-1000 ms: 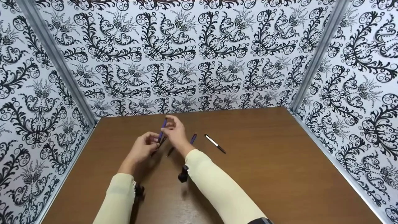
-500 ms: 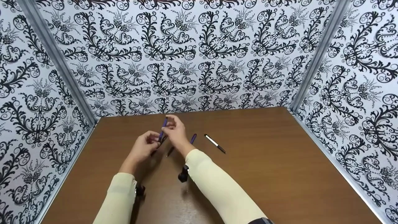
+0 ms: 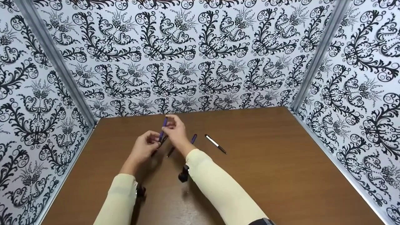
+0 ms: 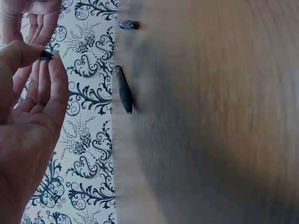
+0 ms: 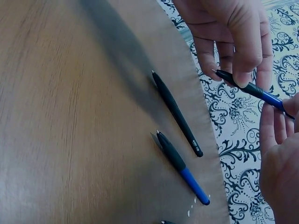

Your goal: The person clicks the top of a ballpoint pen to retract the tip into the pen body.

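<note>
A blue pen with a black grip [image 5: 265,96] is held in the air between both hands, its point bare. My left hand [image 3: 144,148] pinches the black grip near the tip between thumb and fingers. The right hand [image 3: 175,131] holds the blue barrel towards its other end. Below them on the table lie an all-black pen [image 5: 176,114] and a second blue pen with a black grip [image 5: 184,172]. The right forearm partly covers that second pen in the head view. A white pen with black ends [image 3: 215,143] lies to the right of the hands.
The brown wooden table [image 3: 265,168] is enclosed by patterned black-and-white walls [image 3: 187,47] at the back and sides. Grey metal posts [image 3: 318,59] stand at the back corners. Small black cameras [image 3: 183,175] sit at both wrists.
</note>
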Demonstrator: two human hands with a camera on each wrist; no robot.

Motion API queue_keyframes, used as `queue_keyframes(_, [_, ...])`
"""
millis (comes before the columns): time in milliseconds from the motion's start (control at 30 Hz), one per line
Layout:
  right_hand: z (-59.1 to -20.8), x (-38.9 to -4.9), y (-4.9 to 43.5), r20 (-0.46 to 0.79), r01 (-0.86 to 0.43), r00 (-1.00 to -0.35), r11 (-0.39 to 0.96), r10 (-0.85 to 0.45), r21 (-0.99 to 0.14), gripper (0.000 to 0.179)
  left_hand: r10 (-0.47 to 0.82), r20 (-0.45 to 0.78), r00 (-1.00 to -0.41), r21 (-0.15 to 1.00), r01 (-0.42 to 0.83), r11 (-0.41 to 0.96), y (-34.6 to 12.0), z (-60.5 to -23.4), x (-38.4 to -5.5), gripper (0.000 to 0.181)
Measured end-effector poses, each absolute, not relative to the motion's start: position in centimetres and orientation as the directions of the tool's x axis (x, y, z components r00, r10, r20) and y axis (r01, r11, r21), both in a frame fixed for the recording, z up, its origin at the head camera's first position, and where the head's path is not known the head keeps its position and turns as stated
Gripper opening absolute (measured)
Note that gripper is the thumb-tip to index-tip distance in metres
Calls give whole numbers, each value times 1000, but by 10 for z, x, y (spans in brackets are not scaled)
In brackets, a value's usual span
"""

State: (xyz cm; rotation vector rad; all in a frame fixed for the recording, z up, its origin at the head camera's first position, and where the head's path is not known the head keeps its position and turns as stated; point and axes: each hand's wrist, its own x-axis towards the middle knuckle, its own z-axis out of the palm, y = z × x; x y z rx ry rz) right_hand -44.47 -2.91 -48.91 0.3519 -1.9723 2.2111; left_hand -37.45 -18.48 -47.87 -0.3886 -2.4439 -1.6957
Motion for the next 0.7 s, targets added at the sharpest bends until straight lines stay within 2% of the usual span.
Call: queue_keyframes(700, [-487, -443, -25, 305, -302, -952, -80, -35, -950, 52, 111, 289, -951, 889, 310, 336, -180, -474, -371, 25])
